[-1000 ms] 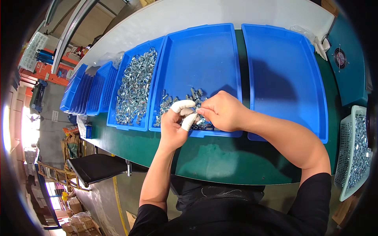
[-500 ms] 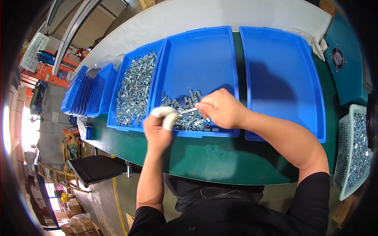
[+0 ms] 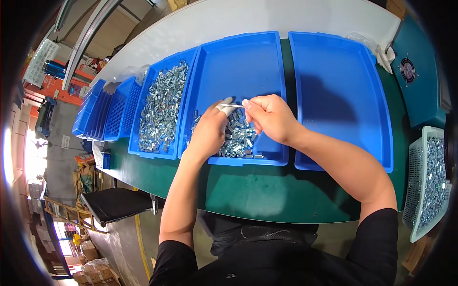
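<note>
My right hand (image 3: 273,117) pinches a thin metal rod (image 3: 233,106) between thumb and forefinger. The rod lies roughly level, its free end pointing left. At that end is my left hand (image 3: 210,133), back upward, with white coverings on its fingertips. Those fingers are drawn together by the rod's tip; whatever they hold is hidden. Both hands are over the middle blue tray (image 3: 238,57). Beneath them lies a loose heap of small silvery metal pieces (image 3: 241,136), elongated and hex-looking, partly covered by my left hand.
On the left, another blue tray (image 3: 135,138) holds many similar pieces, with blue perforated baskets (image 3: 123,110) beside it. A third blue tray (image 3: 341,52) stands right. A pale green basket (image 3: 414,190) of metal parts sits beyond the green table's (image 3: 257,190) right end.
My left hand has moved up and right, from the near left of the heap to the rod's tip. My right hand has lifted the rod slightly farther from me.
</note>
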A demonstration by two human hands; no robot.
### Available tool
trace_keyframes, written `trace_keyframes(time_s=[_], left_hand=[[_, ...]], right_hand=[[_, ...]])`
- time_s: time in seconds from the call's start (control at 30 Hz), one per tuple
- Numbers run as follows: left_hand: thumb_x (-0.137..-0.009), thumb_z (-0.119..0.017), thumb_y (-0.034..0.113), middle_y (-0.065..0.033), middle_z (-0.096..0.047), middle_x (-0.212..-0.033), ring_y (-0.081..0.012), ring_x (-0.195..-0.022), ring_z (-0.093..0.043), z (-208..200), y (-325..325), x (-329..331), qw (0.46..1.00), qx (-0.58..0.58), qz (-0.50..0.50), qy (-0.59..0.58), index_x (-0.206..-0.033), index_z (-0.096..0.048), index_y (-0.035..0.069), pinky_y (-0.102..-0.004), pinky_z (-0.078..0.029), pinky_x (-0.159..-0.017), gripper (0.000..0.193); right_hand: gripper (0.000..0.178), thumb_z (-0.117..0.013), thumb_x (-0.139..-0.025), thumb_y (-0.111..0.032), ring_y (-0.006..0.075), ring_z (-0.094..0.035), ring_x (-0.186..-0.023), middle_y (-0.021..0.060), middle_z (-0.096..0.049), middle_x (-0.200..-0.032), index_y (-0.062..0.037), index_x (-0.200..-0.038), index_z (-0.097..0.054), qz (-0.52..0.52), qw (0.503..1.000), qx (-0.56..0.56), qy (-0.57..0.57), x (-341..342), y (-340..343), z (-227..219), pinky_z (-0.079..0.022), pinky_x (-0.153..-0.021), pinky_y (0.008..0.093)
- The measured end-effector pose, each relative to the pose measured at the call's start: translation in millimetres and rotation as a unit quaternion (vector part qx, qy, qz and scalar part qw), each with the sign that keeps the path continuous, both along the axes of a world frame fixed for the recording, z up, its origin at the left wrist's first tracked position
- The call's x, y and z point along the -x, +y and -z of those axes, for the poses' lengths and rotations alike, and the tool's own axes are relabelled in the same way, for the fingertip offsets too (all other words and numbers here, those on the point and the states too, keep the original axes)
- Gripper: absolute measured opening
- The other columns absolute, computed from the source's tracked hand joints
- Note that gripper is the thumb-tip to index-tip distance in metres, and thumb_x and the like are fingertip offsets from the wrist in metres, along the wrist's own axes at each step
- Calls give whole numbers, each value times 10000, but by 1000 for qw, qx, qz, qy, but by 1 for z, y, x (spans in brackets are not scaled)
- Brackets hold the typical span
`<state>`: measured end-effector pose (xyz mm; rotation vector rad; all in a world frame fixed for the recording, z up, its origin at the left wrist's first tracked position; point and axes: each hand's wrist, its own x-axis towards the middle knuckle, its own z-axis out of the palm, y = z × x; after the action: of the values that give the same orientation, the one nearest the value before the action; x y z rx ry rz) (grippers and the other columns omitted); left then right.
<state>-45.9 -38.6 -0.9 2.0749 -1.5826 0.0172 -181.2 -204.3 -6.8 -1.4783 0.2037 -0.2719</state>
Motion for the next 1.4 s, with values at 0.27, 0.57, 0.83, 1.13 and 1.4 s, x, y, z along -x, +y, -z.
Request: trace_keyframes(time_s=[0.27, 0.57, 0.83, 1.13, 1.4], left_hand=[[-804, -637, -65, -190, -641, -927, -371, -847, -628, 4, 9, -11, 992, -53, -95, 65, -1019, -687, -9, -416, -502, -742, 227], [-822, -708, 7, -189, -638, -895, -358, -841, -629, 14, 10, -19, 991, -43, -107, -65, -990, -682, -20, -413, -501, -759, 172], [-928, -641, 39, -121, -703, -910, -218, -744, -676, 11, 11, -5, 962, 69, -153, 215, -993, -621, -3, -348, -517, -675, 80], [-956, -605, -13, -90, -695, -991, -148, -832, -675, 11, 39, 26, 869, 186, -59, 455, -1126, -649, -6, -269, -544, -777, 176], [-951, -611, -20, -100, -703, -1001, -156, -855, -683, 15, 41, 27, 845, 234, -96, 470, -1127, -671, -20, -273, -543, -804, 186]], right_hand=[[418, -500, -1048, -267, 83, -511, -503, -6, -511, -551, -32, -713, -583, -3, 999, 39, 17, 1, 1, -3, -431, -516, 256], [402, -520, -1036, -254, 79, -531, -509, 3, -530, -558, -27, -712, -591, -12, 998, 49, 23, 1, 1, -2, -438, -517, 257], [400, -529, -1031, -245, 77, -539, -512, 5, -533, -566, -23, -703, -584, -17, 997, 68, 26, 1, 2, 1, -446, -518, 254], [372, -577, -989, -203, 105, -452, -506, 51, -519, -525, -2, -676, -605, -51, 964, 259, 12, 6, 7, -3, -380, -495, 326], [336, -579, -976, -191, 140, -453, -494, 98, -534, -534, 17, -720, -643, -26, 978, 207, 4, 7, 5, -6, -389, -499, 335]])
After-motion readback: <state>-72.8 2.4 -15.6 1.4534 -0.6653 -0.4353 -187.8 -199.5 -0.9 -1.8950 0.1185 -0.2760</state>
